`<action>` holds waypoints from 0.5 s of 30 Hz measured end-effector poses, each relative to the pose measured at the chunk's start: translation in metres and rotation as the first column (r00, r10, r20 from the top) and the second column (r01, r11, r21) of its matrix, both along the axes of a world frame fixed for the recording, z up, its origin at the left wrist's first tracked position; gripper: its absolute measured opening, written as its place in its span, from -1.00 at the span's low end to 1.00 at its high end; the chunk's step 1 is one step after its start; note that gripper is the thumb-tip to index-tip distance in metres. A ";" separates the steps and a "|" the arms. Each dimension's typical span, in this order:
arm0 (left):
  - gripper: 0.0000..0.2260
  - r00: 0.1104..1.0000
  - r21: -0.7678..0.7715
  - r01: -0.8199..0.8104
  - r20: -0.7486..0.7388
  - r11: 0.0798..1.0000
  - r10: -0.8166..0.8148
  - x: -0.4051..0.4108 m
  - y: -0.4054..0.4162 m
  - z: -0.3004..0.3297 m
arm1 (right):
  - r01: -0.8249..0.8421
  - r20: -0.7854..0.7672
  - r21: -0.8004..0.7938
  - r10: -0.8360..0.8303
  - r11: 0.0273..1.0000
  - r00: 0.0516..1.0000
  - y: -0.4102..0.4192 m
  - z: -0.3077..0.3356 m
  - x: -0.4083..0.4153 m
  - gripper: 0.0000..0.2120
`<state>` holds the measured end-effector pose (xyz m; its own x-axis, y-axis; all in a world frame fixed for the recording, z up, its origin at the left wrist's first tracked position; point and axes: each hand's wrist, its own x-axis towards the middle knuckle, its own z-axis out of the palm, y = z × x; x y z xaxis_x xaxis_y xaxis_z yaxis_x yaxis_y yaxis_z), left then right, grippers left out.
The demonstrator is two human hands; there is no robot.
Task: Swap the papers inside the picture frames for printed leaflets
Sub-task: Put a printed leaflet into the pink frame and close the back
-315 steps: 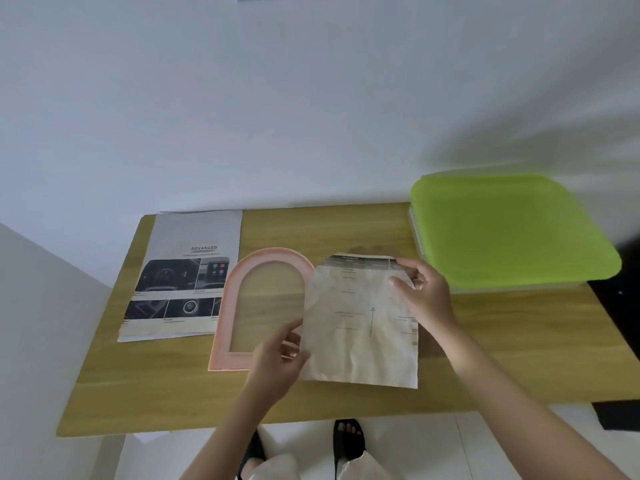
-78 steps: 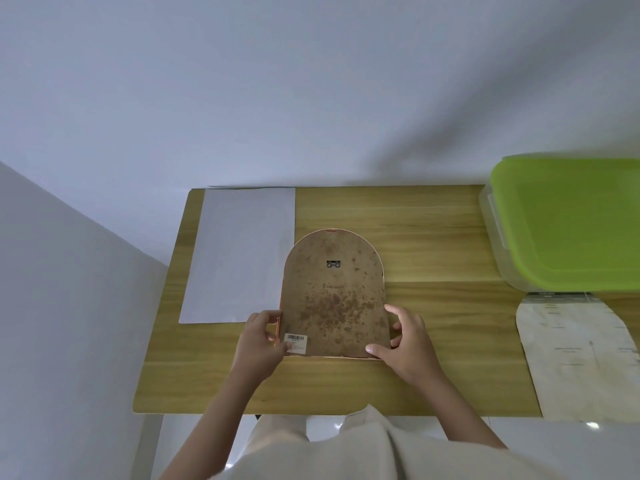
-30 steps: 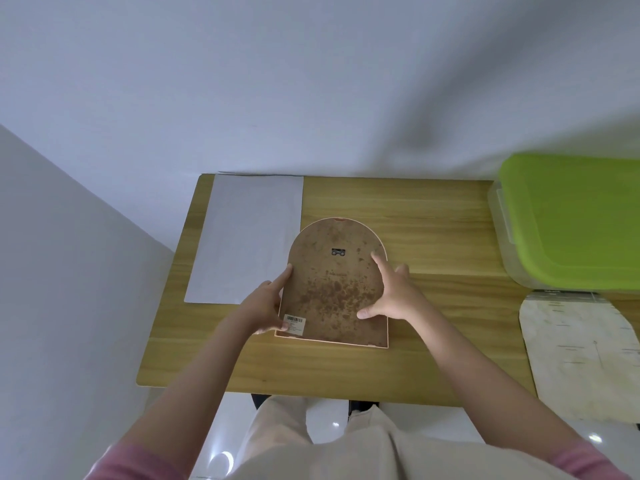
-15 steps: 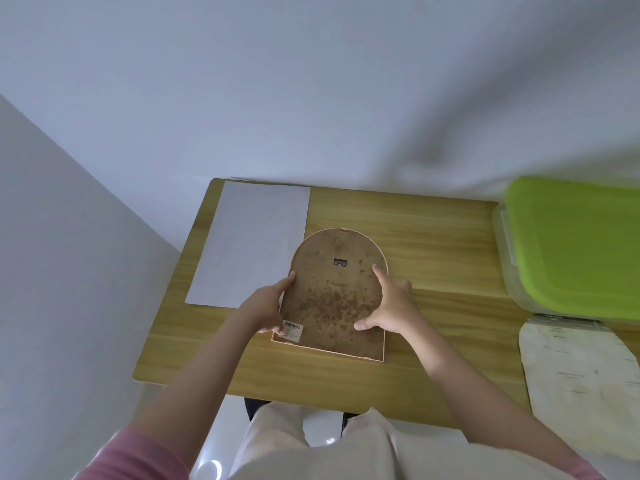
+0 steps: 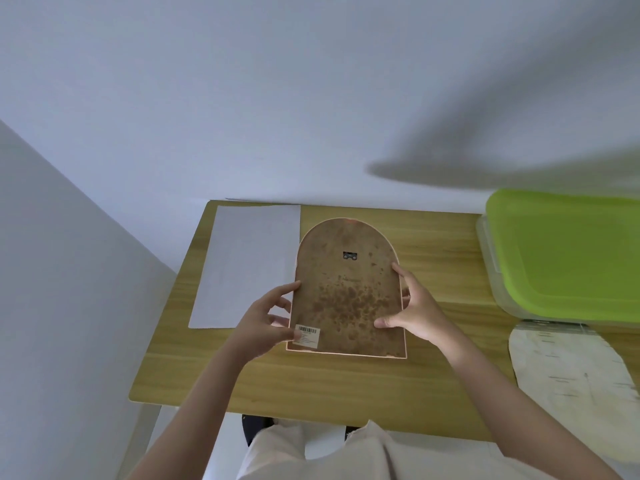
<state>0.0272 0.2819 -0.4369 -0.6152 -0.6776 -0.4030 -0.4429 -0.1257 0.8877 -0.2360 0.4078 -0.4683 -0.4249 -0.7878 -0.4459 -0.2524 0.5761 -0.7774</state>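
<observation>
An arched picture frame point(image 5: 346, 289) is face down, showing its stained brown backing board with a small hanger near the top and a barcode sticker at the lower left. My left hand point(image 5: 265, 322) grips its left edge near the sticker. My right hand point(image 5: 414, 306) grips its right edge, thumb on the board. The frame looks raised a little off the wooden table point(image 5: 433, 386). A white sheet point(image 5: 247, 265), blank side up, lies to the left of the frame. The arch-shaped old paper point(image 5: 571, 379) lies at the table's right front.
A clear storage box with a lime-green lid point(image 5: 568, 251) stands at the back right of the table. White walls close in behind and on the left. My light trousers point(image 5: 311, 459) show below the table's front edge.
Since a second ago both hands have taken hold of the frame's side edges, and the frame looks lifted slightly. Much earlier the old paper was taken out and laid at the right.
</observation>
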 end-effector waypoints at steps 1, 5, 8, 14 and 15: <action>-0.32 1.000 -0.009 -0.001 -0.028 1.000 0.001 -0.001 0.001 0.006 | 0.003 0.002 0.000 -0.003 1.000 1.000 0.001 0.004 -0.003 0.18; -0.37 0.984 0.050 -0.016 -0.175 0.999 0.024 -0.006 0.005 0.027 | 0.022 0.022 -0.018 -0.021 1.000 1.000 0.001 0.014 -0.007 0.06; -0.42 0.964 0.073 -0.069 -0.252 0.995 0.085 -0.012 0.009 0.038 | 0.012 0.008 -0.036 -0.012 0.999 1.000 0.000 0.022 -0.001 -0.04; -0.50 0.911 0.035 -0.188 -0.367 0.982 0.187 -0.026 0.026 0.058 | -0.045 -0.036 -0.119 0.041 0.992 0.999 -0.009 0.053 0.021 -0.24; -0.53 0.900 0.032 -0.213 -0.381 0.976 0.209 -0.030 0.031 0.061 | -0.045 -0.005 -0.147 0.044 0.988 0.999 -0.012 0.060 0.024 -0.25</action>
